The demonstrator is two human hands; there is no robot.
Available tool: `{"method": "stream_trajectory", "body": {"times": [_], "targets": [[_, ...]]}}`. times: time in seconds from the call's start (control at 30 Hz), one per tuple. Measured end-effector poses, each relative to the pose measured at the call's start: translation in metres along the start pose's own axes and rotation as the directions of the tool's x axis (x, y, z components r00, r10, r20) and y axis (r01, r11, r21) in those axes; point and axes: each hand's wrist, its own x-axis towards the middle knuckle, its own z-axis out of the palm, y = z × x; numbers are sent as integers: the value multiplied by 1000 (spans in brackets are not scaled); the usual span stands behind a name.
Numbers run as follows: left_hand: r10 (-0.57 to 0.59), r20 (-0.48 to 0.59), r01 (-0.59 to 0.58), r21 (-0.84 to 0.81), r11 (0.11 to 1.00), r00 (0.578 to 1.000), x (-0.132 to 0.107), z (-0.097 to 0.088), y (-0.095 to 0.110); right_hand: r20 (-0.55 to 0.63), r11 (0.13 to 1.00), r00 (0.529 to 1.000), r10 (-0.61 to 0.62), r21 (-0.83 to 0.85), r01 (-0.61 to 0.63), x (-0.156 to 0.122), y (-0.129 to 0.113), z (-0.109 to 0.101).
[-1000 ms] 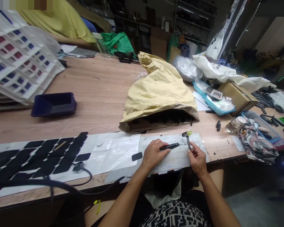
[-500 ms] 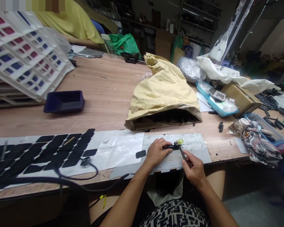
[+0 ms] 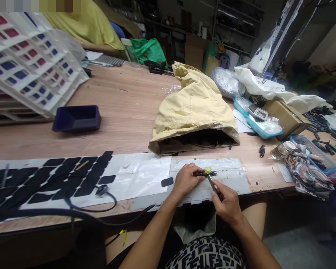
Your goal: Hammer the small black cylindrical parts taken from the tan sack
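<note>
My right hand (image 3: 226,200) is closed around the metal handle of a small hammer (image 3: 208,170) with a yellow-green face. The hammer's head sits just beyond my left fingertips, over a small dark piece whose shape is partly hidden. My left hand (image 3: 186,179) pinches this black piece (image 3: 198,173) down against a grey-white board (image 3: 235,183) at the table's front edge. I cannot tell whether the hammer touches the piece. Left of my left hand, a black rounded patch (image 3: 167,182) lies near the edge of a white sheet (image 3: 140,175).
A yellow cloth bag (image 3: 196,108) lies beyond my hands, its dark mouth facing me. Black patches (image 3: 86,164) and a black cable (image 3: 109,220) are to the left, with a purple tray (image 3: 77,118) behind. Blue baskets (image 3: 264,129) and a glass jar (image 3: 281,150) stand right. A person in yellow (image 3: 92,28) sits across.
The hammer's head has moved a little left, nearer my left fingertips, and my right hand has shifted slightly left with it. My left hand stays nearly in place.
</note>
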Motion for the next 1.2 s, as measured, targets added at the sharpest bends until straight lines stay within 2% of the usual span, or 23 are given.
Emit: {"method": "stream_trajectory", "body": {"times": [0.17,0.33,0.5,0.6,0.73,0.8,0.83,0.9,0.97,1.0,1.1,1.2], "targets": [[4,-4,-4,-9,1000,1000,-1,1,-1,-40,999,998,39,8,-39,0,-3,-7],[-18,10,18,-7,1000,1000,-1,-1,0,-15,998,998,63,-14,-63,-4,2,-9],[-21,12,21,-2,1000,1000,-1,-1,1,-31,988,988,151,40,-150,-1,11,-12],[-19,16,19,-1,1000,1000,-2,0,0,-98,969,967,234,109,-223,9,22,-17],[30,65,-30,-6,1000,997,-4,-7,1,-171,907,908,382,256,-334,24,47,-16],[149,188,-141,-54,989,971,-7,-15,2,-178,876,883,435,309,-369,27,57,-12],[226,267,-208,-96,974,937,-8,-19,3,-175,868,877,447,321,-378,28,61,-11],[360,400,-315,-175,933,843,-13,-26,5,-160,869,881,445,313,-383,27,64,-9],[416,461,-370,-190,909,784,-19,-29,7,-146,883,892,428,279,-378,25,64,-8],[418,467,-382,-174,908,779,-23,-29,8,-143,890,896,420,259,-375,25,63,-8],[402,449,-390,-122,912,798,-35,-26,11,-148,903,901,409,212,-375,24,59,-8],[403,420,-371,-159,915,813,-41,-25,12,-149,908,902,406,176,-380,25,56,-9]]}}
